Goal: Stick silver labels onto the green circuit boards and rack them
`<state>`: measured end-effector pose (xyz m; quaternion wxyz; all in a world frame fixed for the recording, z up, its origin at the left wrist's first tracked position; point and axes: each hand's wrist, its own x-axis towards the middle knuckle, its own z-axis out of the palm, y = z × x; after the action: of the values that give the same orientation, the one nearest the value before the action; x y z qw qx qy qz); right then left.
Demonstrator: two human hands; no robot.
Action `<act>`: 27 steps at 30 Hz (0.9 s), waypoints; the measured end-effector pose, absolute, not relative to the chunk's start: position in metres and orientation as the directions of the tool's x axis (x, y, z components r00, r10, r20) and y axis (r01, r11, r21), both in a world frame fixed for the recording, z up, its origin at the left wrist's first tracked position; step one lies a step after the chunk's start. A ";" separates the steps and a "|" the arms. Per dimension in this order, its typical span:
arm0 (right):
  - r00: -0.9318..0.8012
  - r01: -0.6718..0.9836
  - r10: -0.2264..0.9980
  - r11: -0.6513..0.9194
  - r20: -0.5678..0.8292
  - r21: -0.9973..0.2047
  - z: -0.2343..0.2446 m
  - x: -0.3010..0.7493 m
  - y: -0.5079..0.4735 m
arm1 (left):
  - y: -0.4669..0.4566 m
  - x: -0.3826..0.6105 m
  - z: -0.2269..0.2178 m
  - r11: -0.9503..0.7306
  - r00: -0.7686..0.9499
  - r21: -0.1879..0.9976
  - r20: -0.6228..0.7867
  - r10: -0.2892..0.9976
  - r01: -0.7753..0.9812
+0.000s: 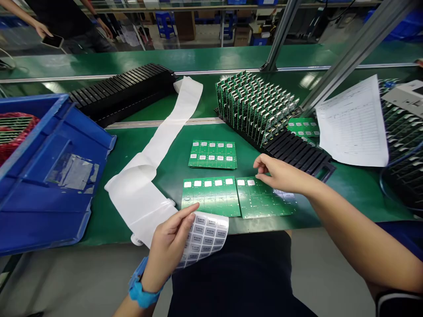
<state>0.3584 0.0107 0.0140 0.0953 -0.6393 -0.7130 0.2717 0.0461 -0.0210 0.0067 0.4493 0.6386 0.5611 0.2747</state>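
My left hand [170, 246] is closed on a curled strip of white printed labels [206, 235] at the table's near edge. My right hand [277, 174] rests over the right one of two green circuit board panels [264, 200], fingers bent and pinched at a small white label near its top edge. The left panel [211, 196] carries a full row of white labels along its top. A third labelled green panel stack [213, 154] lies just behind them.
A long white backing strip [158, 145] trails left and back. A blue bin [49, 167] stands at left, a black slotted rack [122, 92] behind it. A rack full of upright boards [257, 105] and printed papers [355, 123] sit right. Another person [66, 22] stands beyond the conveyor.
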 end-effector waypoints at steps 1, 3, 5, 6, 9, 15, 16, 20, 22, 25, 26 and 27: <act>-0.209 0.818 0.941 0.020 -0.265 -0.575 0.015 0.363 0.011 | -0.021 0.047 0.007 0.053 0.225 0.891 -0.171 0.959 0.451; -0.289 0.750 0.890 -0.019 -0.353 -0.661 0.016 0.371 0.012 | -0.021 0.049 0.009 0.109 0.232 0.911 -0.214 0.949 0.398; -0.312 0.729 0.868 -0.043 -0.386 -0.684 0.014 0.376 0.013 | -0.021 0.052 0.010 0.150 0.246 0.928 -0.242 0.939 0.340; -0.308 0.727 0.869 -0.049 -0.388 -0.685 0.012 0.376 0.013 | -0.022 0.053 0.010 0.166 0.254 0.933 -0.253 0.934 0.320; -0.297 0.721 0.880 -0.049 -0.372 -0.691 0.008 0.376 0.014 | -0.021 0.057 0.011 0.213 0.253 0.940 -0.282 0.925 0.267; -0.301 0.810 0.913 0.092 -0.276 -0.579 0.002 0.374 0.005 | -0.014 0.057 0.012 0.282 0.252 0.927 -0.343 0.905 0.248; -0.306 0.835 0.926 0.150 -0.221 -0.530 0.003 0.372 0.002 | -0.013 0.057 0.011 0.300 0.268 0.921 -0.362 0.893 0.248; -0.248 0.881 0.967 0.251 0.062 -0.402 0.011 0.348 -0.012 | -0.010 0.059 0.008 0.286 0.302 0.927 -0.352 0.886 0.243; -0.250 0.816 0.964 0.262 0.094 -0.515 0.018 0.325 -0.020 | -0.009 0.061 0.006 0.231 0.299 0.935 -0.309 0.903 0.267; -0.343 0.627 0.939 0.208 -0.026 -0.750 0.024 0.285 -0.027 | -0.010 0.063 0.005 0.123 0.298 0.940 -0.222 0.928 0.317; -0.357 0.584 0.932 0.172 -0.061 -0.793 0.024 0.273 -0.029 | -0.010 0.063 0.004 0.081 0.303 0.941 -0.187 0.935 0.330; -0.354 0.552 0.931 0.135 -0.085 -0.823 0.023 0.263 -0.029 | -0.011 0.062 0.004 0.039 0.309 0.940 -0.150 0.939 0.338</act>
<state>0.2633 -0.0290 0.0226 0.2339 -0.5178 -0.7162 0.4053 0.0621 -0.0106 0.0037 0.5108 0.6276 0.5086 0.2943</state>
